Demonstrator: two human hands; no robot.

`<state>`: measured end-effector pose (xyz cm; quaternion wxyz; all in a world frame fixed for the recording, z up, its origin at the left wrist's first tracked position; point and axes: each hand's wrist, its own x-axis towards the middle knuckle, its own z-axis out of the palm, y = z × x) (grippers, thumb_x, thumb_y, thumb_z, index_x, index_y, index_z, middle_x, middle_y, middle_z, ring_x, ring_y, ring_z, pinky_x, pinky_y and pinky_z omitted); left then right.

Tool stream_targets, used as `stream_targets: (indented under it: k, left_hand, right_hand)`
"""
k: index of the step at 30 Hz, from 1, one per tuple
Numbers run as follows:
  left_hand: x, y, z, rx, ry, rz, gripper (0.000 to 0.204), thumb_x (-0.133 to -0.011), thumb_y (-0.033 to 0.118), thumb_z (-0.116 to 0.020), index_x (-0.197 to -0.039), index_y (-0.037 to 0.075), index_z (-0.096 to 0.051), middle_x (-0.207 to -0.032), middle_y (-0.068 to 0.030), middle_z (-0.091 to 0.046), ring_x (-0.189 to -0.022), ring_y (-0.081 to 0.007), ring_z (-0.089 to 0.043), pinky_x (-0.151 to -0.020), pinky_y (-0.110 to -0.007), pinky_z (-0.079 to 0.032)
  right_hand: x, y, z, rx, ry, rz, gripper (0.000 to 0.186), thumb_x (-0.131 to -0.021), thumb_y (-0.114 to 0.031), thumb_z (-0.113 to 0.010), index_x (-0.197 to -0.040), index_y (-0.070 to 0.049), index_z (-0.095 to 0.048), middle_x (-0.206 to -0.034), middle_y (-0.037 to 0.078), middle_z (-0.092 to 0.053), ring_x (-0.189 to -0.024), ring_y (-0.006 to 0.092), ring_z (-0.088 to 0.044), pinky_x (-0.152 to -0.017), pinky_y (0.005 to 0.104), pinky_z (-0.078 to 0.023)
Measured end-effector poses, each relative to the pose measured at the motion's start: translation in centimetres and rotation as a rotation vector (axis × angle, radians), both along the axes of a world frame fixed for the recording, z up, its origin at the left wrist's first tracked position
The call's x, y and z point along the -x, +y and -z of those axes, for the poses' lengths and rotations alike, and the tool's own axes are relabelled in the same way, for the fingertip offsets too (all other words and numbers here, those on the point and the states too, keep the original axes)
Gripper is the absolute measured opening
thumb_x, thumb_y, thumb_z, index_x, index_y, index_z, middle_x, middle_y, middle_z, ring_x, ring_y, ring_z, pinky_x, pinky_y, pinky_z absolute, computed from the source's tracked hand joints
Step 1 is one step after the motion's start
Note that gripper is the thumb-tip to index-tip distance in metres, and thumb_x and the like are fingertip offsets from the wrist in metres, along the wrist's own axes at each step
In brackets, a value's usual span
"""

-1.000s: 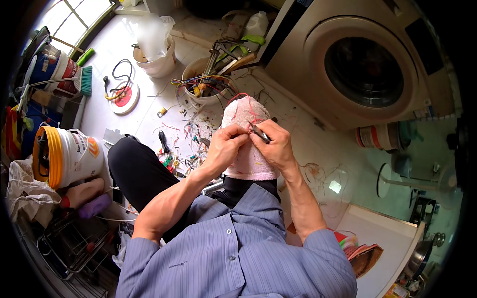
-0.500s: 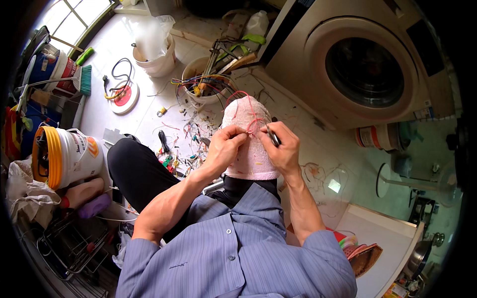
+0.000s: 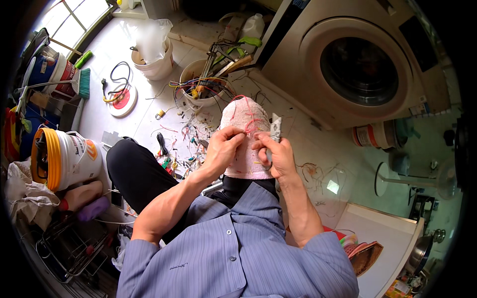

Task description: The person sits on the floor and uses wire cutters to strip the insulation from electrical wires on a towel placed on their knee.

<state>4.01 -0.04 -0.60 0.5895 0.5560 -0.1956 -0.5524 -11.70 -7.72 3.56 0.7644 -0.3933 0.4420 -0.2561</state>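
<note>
A pink towel [image 3: 243, 164] is draped over my raised right knee, with small scraps on it. A thin red wire [image 3: 250, 119] loops over the towel and runs down to my fingers. My left hand [image 3: 224, 149] rests on the towel's left side, thumb and forefinger pinched on the wire's end. My right hand [image 3: 279, 156] is closed round a slim grey tool [image 3: 276, 126] that points up and away past the knuckles; its exact kind is unclear. The right thumb and forefinger are close to the left fingertips, near the wire.
Wire scraps [image 3: 186, 134] litter the tiles ahead. Beyond stand a bucket of tools and wires [image 3: 198, 102] and a bucket with a plastic bag [image 3: 156, 69]. A washing machine [image 3: 298, 74] is at far right, a white bucket [image 3: 82, 159] at left, a white panel [image 3: 372, 231] at near right.
My right hand has turned and dropped slightly, so the grey tool now stands up beside the towel. The left hand keeps its pinch in nearly the same place.
</note>
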Motion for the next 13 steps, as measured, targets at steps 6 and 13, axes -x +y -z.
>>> stream_targets:
  k: [6,13]
  left_hand:
    - [-0.1,0.9,-1.0,0.037,-0.047,0.079,0.016,-0.096,0.012,-0.064,-0.101,0.000,-0.072,-0.071,0.0010,-0.063,-0.058,-0.0050,-0.052,-0.049,-0.021,-0.038]
    - [0.1,1.2,-0.9,0.023,-0.145,0.072,0.014,-0.095,0.011,-0.065,-0.101,0.001,-0.073,-0.071,0.0013,-0.063,-0.059,-0.0058,-0.054,-0.050,-0.022,-0.040]
  right_hand:
    - [-1.3,0.0,0.1,-0.053,-0.031,-0.079,0.016,-0.094,-0.015,-0.068,-0.099,0.000,-0.067,-0.077,0.008,-0.068,-0.048,0.0074,-0.052,-0.038,0.0218,-0.033]
    - [-1.7,0.0,0.8,-0.016,0.035,-0.032,0.008,-0.092,-0.010,-0.068,-0.094,-0.003,-0.065,-0.074,0.003,-0.066,-0.049,0.0064,-0.053,-0.037,0.0221,-0.035]
